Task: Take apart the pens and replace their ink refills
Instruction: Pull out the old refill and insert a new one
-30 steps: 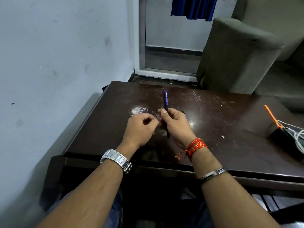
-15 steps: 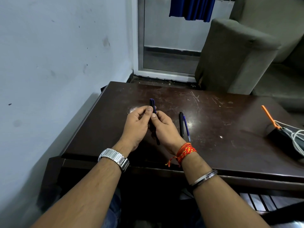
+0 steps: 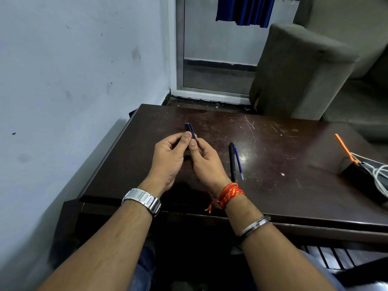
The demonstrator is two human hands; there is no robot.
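My left hand (image 3: 168, 158) and my right hand (image 3: 204, 162) meet above the dark brown table (image 3: 273, 185), both pinching one dark pen with a blue clip (image 3: 190, 130). Its upper end sticks out past my thumbs and points away from me; the lower part is hidden in my fingers. To the right of my right hand a black pen (image 3: 232, 160) and a thin blue refill (image 3: 239, 163) lie side by side on the table, untouched.
A black box (image 3: 361, 177) with white cables and an orange strip (image 3: 344, 148) sits at the table's right edge. The wall runs along the left side. A grey sofa arm (image 3: 298, 70) stands behind the table.
Both hands have shifted left with the pen, uncovering the black pen and blue refill on the table. The held pen sits lower between my fingers than a second ago.
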